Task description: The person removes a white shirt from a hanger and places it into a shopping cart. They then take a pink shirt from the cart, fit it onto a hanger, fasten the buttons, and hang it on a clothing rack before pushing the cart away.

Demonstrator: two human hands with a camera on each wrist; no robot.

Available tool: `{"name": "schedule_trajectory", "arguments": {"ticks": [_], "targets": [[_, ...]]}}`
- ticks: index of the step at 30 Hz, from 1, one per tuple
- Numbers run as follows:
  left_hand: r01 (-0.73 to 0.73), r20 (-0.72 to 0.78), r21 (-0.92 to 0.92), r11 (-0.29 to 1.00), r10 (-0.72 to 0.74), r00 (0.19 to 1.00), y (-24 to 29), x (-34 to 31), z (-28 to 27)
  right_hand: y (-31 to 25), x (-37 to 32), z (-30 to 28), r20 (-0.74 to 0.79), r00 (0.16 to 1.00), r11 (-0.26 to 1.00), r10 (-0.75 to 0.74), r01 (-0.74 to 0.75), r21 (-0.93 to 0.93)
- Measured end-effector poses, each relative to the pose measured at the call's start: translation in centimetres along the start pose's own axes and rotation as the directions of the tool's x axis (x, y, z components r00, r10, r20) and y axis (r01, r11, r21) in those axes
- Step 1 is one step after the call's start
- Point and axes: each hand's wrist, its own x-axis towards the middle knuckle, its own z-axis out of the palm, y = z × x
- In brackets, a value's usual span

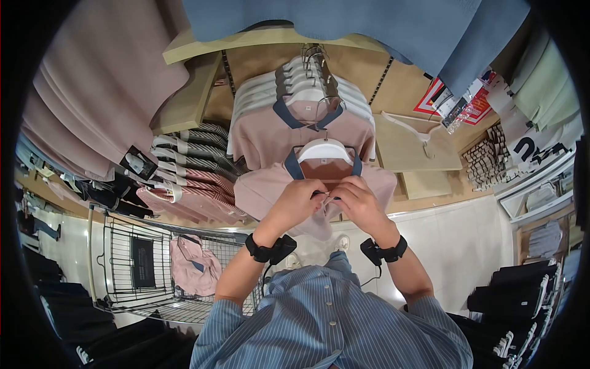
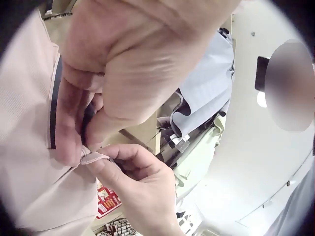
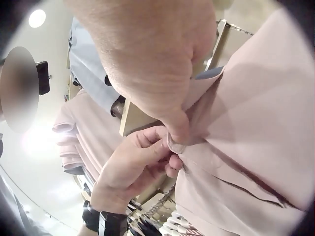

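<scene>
A pink polo shirt (image 1: 258,192) with a dark blue collar (image 1: 292,166) hangs on a white hanger (image 1: 324,149) in front of me. Both hands meet at its front placket (image 3: 176,145), just below the neck opening. My left hand (image 1: 301,202) pinches one edge of the placket between thumb and fingers. On the other edge, my right hand (image 1: 359,204) pinches the fabric, its fingertips close beside the left ones. The placket's lower part hangs partly open in the right wrist view. The fingers hide any button there.
Behind hangs a row of similar polo shirts (image 1: 307,111). A bare white hanger (image 1: 412,126) lies on a wooden shelf to the right. Striped shirts (image 1: 200,163) hang at the left. A wire shopping cart (image 1: 123,264) at lower left holds another pink shirt (image 1: 193,264).
</scene>
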Motion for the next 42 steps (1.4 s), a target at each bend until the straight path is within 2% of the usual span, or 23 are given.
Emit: {"name": "schedule_trajectory", "arguments": {"ticks": [10, 16, 19, 23, 25, 26, 29, 32, 35, 39, 42], "targets": [[-0.229, -0.046, 0.196, 0.953, 0.242, 0.969, -0.1, -0.3, 0.2, 0.0, -0.1, 0.5, -0.034, 0.995, 0.995, 0.098, -0.098, 0.005], [-0.239, -0.043, 0.263, 0.935, 0.259, 0.965, -0.4, -0.7, 0.8, 0.0, 0.3, 0.2, 0.031, 0.992, 0.992, 0.125, -0.126, 0.016], [-0.239, -0.072, 0.269, 0.933, 0.267, 0.961, -0.8, -0.8, 0.9, -0.1, 0.5, 0.1, 0.048, 0.991, 0.992, 0.126, -0.125, -0.014], [-0.147, -0.083, 0.217, 0.965, 0.168, 0.982, -0.6, -1.2, 0.6, 0.1, 0.7, -0.1, 0.036, 0.991, 0.989, 0.128, -0.125, -0.075], [-0.087, -0.100, 0.218, 0.972, 0.111, 0.989, -0.2, -1.6, 0.7, -0.2, 0.7, -0.6, -0.034, 0.993, 0.991, 0.116, -0.118, -0.067], [-0.108, -0.118, 0.261, 0.959, 0.143, 0.983, -0.6, -1.6, 0.8, -0.1, 0.9, -0.9, -0.072, 0.992, 0.992, 0.103, -0.108, -0.065], [-0.135, -0.159, 0.362, 0.922, 0.204, 0.966, -2.2, -1.9, 1.5, 2.1, 0.1, -0.4, -0.198, 0.946, 0.957, 0.256, -0.277, -0.083], [-0.128, -0.174, 0.379, 0.916, 0.207, 0.963, -2.9, -1.8, 1.8, 4.2, 0.3, -0.2, -0.130, 0.940, 0.940, 0.314, -0.328, -0.100], [-0.111, -0.213, 0.361, 0.926, 0.198, 0.957, -2.7, -1.8, 1.9, 5.3, 1.2, 0.0, 0.077, 0.888, 0.886, 0.453, -0.458, 0.069], [-0.068, -0.315, 0.415, 0.907, 0.214, 0.925, -2.8, -1.6, 2.7, 8.4, 0.8, 2.2, 0.094, 0.861, 0.850, 0.500, -0.508, 0.139], [-0.034, -0.439, 0.404, 0.914, 0.227, 0.869, -1.2, -1.6, 3.0, 9.4, 0.4, 3.0, -0.036, 0.896, 0.892, 0.443, -0.437, 0.114]]}}
